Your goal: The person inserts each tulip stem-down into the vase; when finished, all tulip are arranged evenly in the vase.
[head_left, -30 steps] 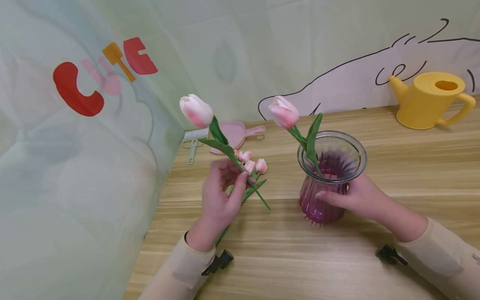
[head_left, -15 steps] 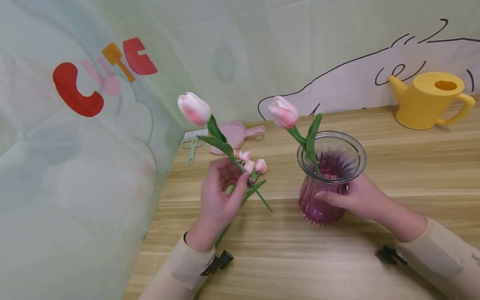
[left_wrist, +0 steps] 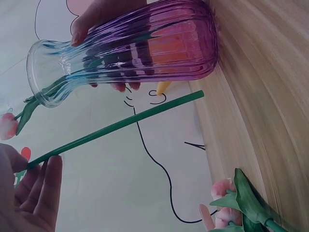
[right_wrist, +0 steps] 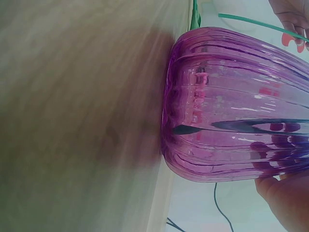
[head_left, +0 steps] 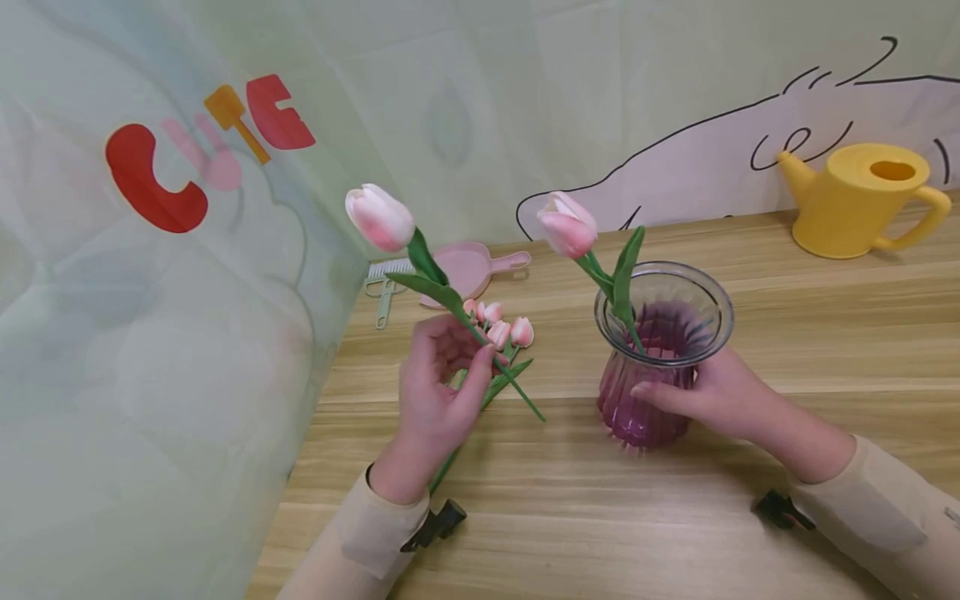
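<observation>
One tulip (head_left: pixel 444 300) is slanting between pinching fingers of the left hand (head_left: pixel 437 383), the right hand (head_left: pixel 720 396) gripping a vase (head_left: pixel 630 375).

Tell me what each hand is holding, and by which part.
Left hand: a tulip, pinched by its stem. Right hand: the vase, gripped round its body.

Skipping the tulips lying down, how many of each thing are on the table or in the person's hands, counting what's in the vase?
Tulips: 2
Glass vase: 1
Yellow watering can: 1
Pink dustpan: 1
Green-handled brush: 1
Total: 6
</observation>
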Available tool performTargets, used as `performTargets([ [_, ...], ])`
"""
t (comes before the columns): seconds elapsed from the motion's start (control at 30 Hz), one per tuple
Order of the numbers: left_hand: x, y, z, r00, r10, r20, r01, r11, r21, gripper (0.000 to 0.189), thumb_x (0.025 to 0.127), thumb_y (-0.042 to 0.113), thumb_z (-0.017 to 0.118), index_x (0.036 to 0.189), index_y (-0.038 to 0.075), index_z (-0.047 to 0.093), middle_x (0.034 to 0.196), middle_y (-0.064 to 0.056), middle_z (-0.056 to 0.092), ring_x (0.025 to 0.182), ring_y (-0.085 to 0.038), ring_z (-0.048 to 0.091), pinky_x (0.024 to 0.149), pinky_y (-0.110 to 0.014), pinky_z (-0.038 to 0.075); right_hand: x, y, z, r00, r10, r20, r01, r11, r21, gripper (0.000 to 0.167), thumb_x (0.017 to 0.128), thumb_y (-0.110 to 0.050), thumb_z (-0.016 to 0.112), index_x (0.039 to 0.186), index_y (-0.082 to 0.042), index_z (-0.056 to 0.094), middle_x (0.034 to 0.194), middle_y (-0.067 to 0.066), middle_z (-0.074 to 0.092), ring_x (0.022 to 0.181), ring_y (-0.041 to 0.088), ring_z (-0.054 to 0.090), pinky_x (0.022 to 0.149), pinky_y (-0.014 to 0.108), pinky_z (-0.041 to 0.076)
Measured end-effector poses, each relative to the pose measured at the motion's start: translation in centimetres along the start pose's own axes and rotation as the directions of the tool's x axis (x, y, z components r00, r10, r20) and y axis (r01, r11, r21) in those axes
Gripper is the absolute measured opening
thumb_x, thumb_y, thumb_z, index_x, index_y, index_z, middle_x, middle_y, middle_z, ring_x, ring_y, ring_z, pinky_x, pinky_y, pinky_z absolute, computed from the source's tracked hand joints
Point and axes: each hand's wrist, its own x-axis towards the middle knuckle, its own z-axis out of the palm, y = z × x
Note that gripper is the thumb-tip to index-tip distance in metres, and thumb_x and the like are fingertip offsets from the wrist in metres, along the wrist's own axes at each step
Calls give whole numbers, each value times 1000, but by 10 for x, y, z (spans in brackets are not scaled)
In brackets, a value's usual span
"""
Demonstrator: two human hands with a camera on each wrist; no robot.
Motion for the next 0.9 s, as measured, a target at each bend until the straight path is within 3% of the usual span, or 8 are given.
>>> performTargets([
  [0.57, 3, 0, -3, 999, 26, -21, -26, 999, -34, 31, 89, -18, 63, 114, -19, 44, 92, -24, 65, 74, -22, 73, 62, -29, 63, 0, 1, 0, 1000, -20, -8, 20, 1000, -5, 78, 76, 2, 85, 141, 0, 43, 125, 16, 66, 115, -1, 58, 100, 10, 46],
  [0.9, 3, 1, -3, 999, 30, -18, -30, 999, -31, 25, 89, -17, 63, 110, -17, 50, 88, -28, 65, 74, -20, 73, 60, -35, 64, 0, 1, 0, 1000, -25, -9, 25, 1000, 2, 78, 76, 2, 85, 141, 1, 43, 124, 15, 66, 115, -1, 58, 100, 10, 46],
])
